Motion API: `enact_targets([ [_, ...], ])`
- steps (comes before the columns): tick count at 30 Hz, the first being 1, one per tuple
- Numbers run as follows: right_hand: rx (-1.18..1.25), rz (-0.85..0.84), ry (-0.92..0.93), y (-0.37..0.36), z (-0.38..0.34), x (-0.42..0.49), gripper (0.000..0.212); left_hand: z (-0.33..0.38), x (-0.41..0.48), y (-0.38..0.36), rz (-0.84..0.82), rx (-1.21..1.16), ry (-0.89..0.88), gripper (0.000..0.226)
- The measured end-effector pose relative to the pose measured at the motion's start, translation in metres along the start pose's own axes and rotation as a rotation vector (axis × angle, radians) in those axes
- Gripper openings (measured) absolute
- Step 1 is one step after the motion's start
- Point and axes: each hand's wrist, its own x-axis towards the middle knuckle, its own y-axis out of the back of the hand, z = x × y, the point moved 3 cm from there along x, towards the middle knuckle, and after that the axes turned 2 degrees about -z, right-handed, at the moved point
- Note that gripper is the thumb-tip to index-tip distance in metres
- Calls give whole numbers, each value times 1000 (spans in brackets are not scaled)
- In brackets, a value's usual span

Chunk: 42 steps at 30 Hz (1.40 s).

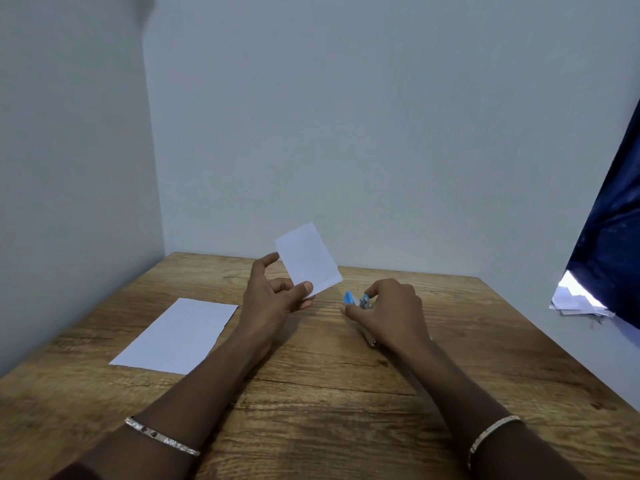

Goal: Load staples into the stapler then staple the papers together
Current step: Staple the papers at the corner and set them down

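Bangles (162, 436) ring my forearms (194, 382) nearest the lens. My left grip (273, 299) pinches a small paper (308, 261) aloft; my right grip (391, 313) curls round the blue stapler (353, 299) close to the worktop (311, 410). Left of them lies a larger sheet (176, 336), flat.

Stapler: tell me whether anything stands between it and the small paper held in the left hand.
Nothing visible does. The stapler in the right hand and the small paper pinched by the left hand have only open space over the table between them. The larger sheet lies off to the left.
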Motion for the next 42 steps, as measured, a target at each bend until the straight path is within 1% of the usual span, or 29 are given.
enact_targets([
  [2,-56,-16,18,-3,-4,-3,43,1,0,1,11,8,5,82],
  [6,-85,-83,28,-9,-5,-6,44,3,-1,-1,13,13,8,94],
  [14,-154,-138,47,-18,-5,-3,54,5,-4,-1,-14,48,11,97],
  [16,-128,-125,53,-16,-5,-4,54,5,-4,0,-15,51,12,97],
  [18,-85,-45,60,-9,-5,-6,57,3,-3,0,-10,44,20,96],
  [19,-61,30,87,-4,-6,-6,53,3,-2,1,-6,46,27,95],
  [21,67,178,223,7,-10,-6,33,2,-2,1,-1,51,45,94],
  [22,125,203,322,10,-13,-6,33,2,-2,1,-3,44,58,95],
  [24,143,166,512,11,-18,-7,44,3,-3,0,-17,-1,85,93],
  [25,126,139,570,8,-20,-8,44,3,-4,-1,-27,-32,101,90],
  [27,110,125,619,3,-24,-10,36,4,-5,-4,-46,-86,135,78],
  [30,169,183,625,3,-24,-11,18,8,-7,-10,-92,-110,153,57],
  [33,264,235,571,10,-22,-10,10,12,-11,-13,-151,-23,49,36],
  [34,290,235,539,11,-22,-10,8,14,-12,-12,-137,82,-23,32],
  [36,353,216,464,13,-22,-9,10,22,-11,-10,-49,421,-221,31],
  [37,400,200,423,14,-23,-8,12,25,-11,-9,-30,554,-313,29],
  [38,448,181,386,14,-22,-7,14,28,-12,-10,-34,626,-371,29],
  [40,516,135,337,15,-22,-5,16,31,-15,-11,-58,688,-436,30],
  [42,586,66,317,15,-22,-4,15,31,-16,-13,-55,723,-481,27],
])
